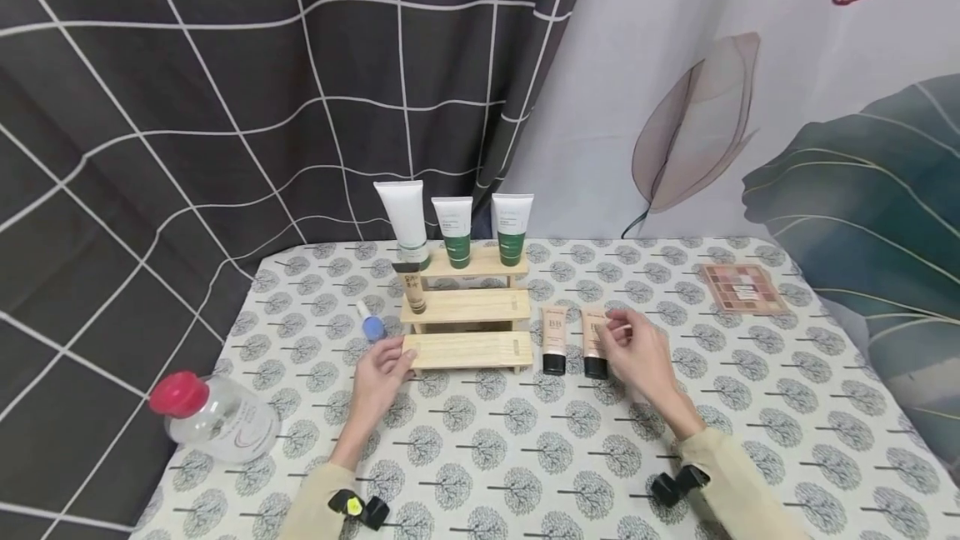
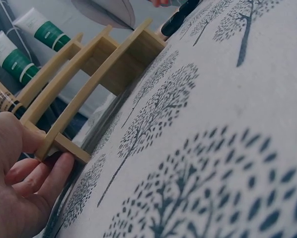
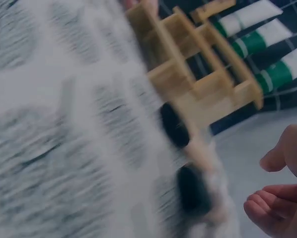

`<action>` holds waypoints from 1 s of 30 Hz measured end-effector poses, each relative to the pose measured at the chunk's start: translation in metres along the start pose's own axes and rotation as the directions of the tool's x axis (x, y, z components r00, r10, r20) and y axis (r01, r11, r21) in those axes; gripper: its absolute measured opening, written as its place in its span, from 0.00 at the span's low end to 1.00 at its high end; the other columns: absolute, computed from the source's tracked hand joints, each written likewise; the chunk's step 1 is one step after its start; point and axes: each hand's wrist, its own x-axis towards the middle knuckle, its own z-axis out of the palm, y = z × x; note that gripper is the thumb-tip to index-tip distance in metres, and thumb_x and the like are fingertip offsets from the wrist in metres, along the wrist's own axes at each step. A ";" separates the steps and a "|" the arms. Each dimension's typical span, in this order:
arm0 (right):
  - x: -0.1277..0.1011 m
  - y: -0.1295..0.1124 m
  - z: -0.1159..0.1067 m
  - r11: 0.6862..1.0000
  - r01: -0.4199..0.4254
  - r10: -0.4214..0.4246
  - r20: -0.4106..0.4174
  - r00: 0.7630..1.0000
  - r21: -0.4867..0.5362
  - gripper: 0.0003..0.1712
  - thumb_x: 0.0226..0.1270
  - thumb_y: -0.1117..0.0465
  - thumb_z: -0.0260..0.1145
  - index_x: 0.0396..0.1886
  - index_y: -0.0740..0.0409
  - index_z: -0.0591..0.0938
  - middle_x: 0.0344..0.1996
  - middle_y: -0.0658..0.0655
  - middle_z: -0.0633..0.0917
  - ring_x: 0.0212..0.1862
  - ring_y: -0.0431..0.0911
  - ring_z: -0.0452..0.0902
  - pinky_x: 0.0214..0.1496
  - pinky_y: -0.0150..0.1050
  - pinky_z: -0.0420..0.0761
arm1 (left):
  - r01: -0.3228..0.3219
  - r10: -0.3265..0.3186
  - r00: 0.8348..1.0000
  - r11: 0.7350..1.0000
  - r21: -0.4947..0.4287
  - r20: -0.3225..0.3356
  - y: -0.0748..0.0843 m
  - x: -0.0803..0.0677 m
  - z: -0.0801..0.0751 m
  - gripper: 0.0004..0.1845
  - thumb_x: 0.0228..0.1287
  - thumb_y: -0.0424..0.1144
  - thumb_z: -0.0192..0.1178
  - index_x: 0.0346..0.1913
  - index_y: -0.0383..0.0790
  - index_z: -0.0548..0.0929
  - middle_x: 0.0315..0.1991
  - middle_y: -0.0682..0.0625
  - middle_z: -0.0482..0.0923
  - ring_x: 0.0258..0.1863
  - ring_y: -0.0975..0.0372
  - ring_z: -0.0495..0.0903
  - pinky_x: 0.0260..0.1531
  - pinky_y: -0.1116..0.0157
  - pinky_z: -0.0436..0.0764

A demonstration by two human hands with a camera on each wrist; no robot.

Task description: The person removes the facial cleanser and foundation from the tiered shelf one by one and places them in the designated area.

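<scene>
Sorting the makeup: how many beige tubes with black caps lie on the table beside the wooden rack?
2: left beige tube by the wooden rack; right beige tube under the right hand.

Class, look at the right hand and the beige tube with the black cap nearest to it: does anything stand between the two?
Nothing visible does. The right hand hovers at the beige tube, its fingers over the tube's upper part. The second tube and the wooden rack lie to the far side, away from the hand.

Home vanity corner: curtains [image 1: 225,107], tree-print tablecloth [image 1: 525,457], cosmetic tubes [image 1: 453,230]
</scene>
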 end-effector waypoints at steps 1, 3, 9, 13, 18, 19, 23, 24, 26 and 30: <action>0.003 -0.006 -0.001 1.000 0.014 -0.014 0.003 1.000 0.014 0.18 0.69 0.64 0.67 0.54 0.71 0.80 0.41 0.66 0.87 0.39 0.53 0.85 0.38 0.24 0.85 | 0.002 -0.002 1.000 1.000 0.003 0.000 0.000 0.000 0.000 0.23 0.69 0.34 0.65 0.63 0.30 0.76 0.53 0.32 0.83 0.45 0.55 0.87 0.43 0.71 0.91; 0.010 -0.019 -0.003 0.999 0.036 -0.036 0.011 0.999 0.038 0.18 0.69 0.63 0.67 0.54 0.69 0.80 0.42 0.66 0.87 0.42 0.55 0.85 0.42 0.24 0.86 | 0.007 -0.007 1.000 1.000 0.004 0.000 0.000 -0.001 0.000 0.23 0.69 0.34 0.65 0.63 0.30 0.75 0.53 0.32 0.82 0.46 0.54 0.87 0.43 0.72 0.90; 0.021 -0.056 0.006 0.983 0.117 -0.126 0.055 0.991 0.145 0.16 0.69 0.66 0.66 0.53 0.69 0.80 0.43 0.65 0.87 0.45 0.55 0.84 0.52 0.40 0.90 | 0.015 -0.015 1.000 1.000 -0.010 0.004 -0.003 -0.005 0.002 0.23 0.69 0.33 0.64 0.64 0.29 0.75 0.53 0.32 0.82 0.44 0.57 0.87 0.43 0.71 0.91; 0.023 -0.082 0.021 0.965 0.162 -0.183 0.087 0.979 0.208 0.16 0.68 0.66 0.67 0.52 0.69 0.81 0.42 0.64 0.88 0.44 0.54 0.85 0.52 0.43 0.91 | 0.023 -0.023 1.000 1.000 -0.016 -0.003 -0.004 -0.007 0.002 0.22 0.69 0.32 0.64 0.63 0.29 0.75 0.53 0.33 0.82 0.43 0.59 0.86 0.43 0.71 0.91; 0.026 -0.113 0.040 0.941 0.203 -0.246 0.135 0.960 0.271 0.17 0.67 0.64 0.69 0.53 0.67 0.82 0.44 0.63 0.88 0.47 0.53 0.85 0.55 0.44 0.90 | 0.004 -0.004 1.000 1.000 -0.017 0.003 -0.003 -0.005 0.002 0.22 0.69 0.32 0.64 0.63 0.29 0.76 0.52 0.32 0.82 0.42 0.61 0.86 0.43 0.70 0.91; 0.027 -0.118 0.044 0.937 0.207 -0.255 0.147 0.956 0.280 0.18 0.67 0.63 0.69 0.53 0.67 0.82 0.45 0.63 0.88 0.47 0.54 0.86 0.56 0.44 0.90 | -0.003 0.003 1.000 1.000 -0.018 0.007 -0.003 -0.005 0.002 0.22 0.69 0.32 0.64 0.63 0.29 0.75 0.52 0.32 0.82 0.42 0.61 0.86 0.43 0.70 0.91; 0.034 -0.134 0.064 0.928 0.195 -0.272 0.220 0.937 0.318 0.21 0.66 0.63 0.71 0.56 0.66 0.81 0.51 0.66 0.86 0.53 0.55 0.85 0.60 0.43 0.88 | -0.010 0.010 1.000 1.000 -0.024 0.005 -0.002 -0.002 0.000 0.22 0.68 0.32 0.64 0.62 0.28 0.76 0.52 0.31 0.82 0.41 0.61 0.87 0.42 0.69 0.91; 0.035 -0.137 0.069 0.926 0.187 -0.272 0.238 0.932 0.328 0.22 0.66 0.63 0.71 0.57 0.66 0.81 0.52 0.67 0.86 0.53 0.56 0.84 0.61 0.43 0.88 | -0.007 0.008 1.000 1.000 -0.026 0.004 -0.002 -0.002 0.000 0.22 0.68 0.31 0.64 0.62 0.28 0.76 0.52 0.31 0.82 0.41 0.61 0.87 0.42 0.69 0.91; 0.038 -0.144 0.080 0.923 0.167 -0.270 0.273 0.923 0.346 0.24 0.65 0.62 0.71 0.58 0.66 0.80 0.54 0.67 0.85 0.56 0.56 0.83 0.63 0.43 0.87 | -0.003 0.003 1.000 0.999 -0.034 0.005 -0.001 -0.002 0.000 0.22 0.68 0.31 0.64 0.62 0.27 0.75 0.53 0.30 0.82 0.41 0.61 0.86 0.42 0.69 0.91; 0.041 -0.155 0.099 0.909 0.158 -0.287 0.302 0.909 0.386 0.26 0.66 0.61 0.72 0.61 0.66 0.78 0.57 0.65 0.84 0.59 0.56 0.82 0.65 0.43 0.85 | -0.002 0.002 1.000 0.999 -0.038 0.005 0.001 -0.002 0.000 0.22 0.69 0.30 0.64 0.62 0.27 0.75 0.53 0.30 0.82 0.40 0.63 0.86 0.42 0.70 0.91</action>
